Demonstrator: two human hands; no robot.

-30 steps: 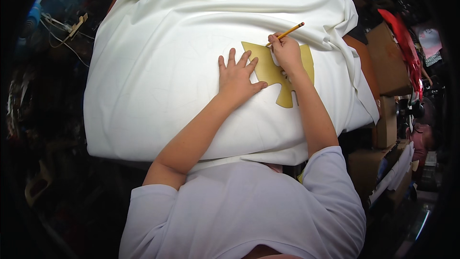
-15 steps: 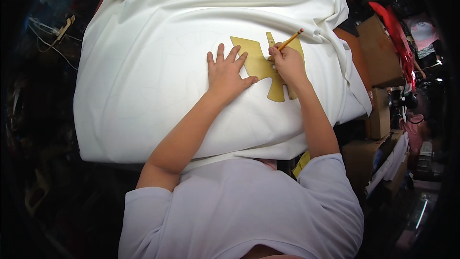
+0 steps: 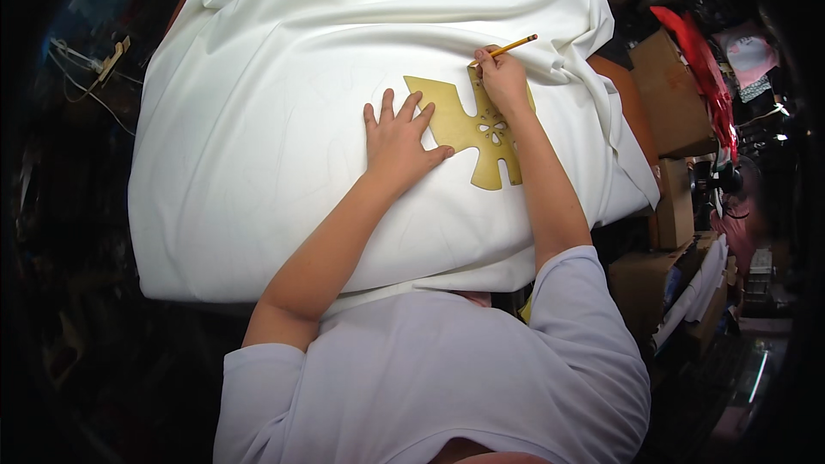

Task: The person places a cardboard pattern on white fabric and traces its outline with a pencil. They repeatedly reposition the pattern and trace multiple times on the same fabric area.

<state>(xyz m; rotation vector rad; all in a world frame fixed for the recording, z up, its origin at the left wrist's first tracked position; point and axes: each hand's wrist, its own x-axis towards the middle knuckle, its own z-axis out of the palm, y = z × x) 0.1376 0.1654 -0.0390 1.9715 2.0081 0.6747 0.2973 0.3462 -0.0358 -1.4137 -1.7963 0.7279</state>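
Observation:
A yellow-olive flat template [image 3: 455, 125] with cut-out holes and notched arms lies on a large sheet of white material [image 3: 275, 155]. My left hand [image 3: 400, 139] is spread flat, its thumb and fingertips pressing the template's left edge while the palm rests on the white sheet. My right hand [image 3: 504, 82] grips a yellow pencil [image 3: 516, 44], its point down at the top end of the template's upper arm. The right hand and forearm cover part of the template's right side. Faint lines show on the white sheet left of my left hand.
The white sheet falls in folds at the far side and right edge. Cardboard boxes [image 3: 672, 94] stand to the right, with a red cloth or wrap [image 3: 698, 69] beside them. A white cable [image 3: 90, 94] hangs at the far left. My shirt front borders the sheet's near edge.
My right hand has moved away from me with the pencil, from the template's middle notch to the tip of its upper arm. The cut-out holes now show. My left hand stays on the template.

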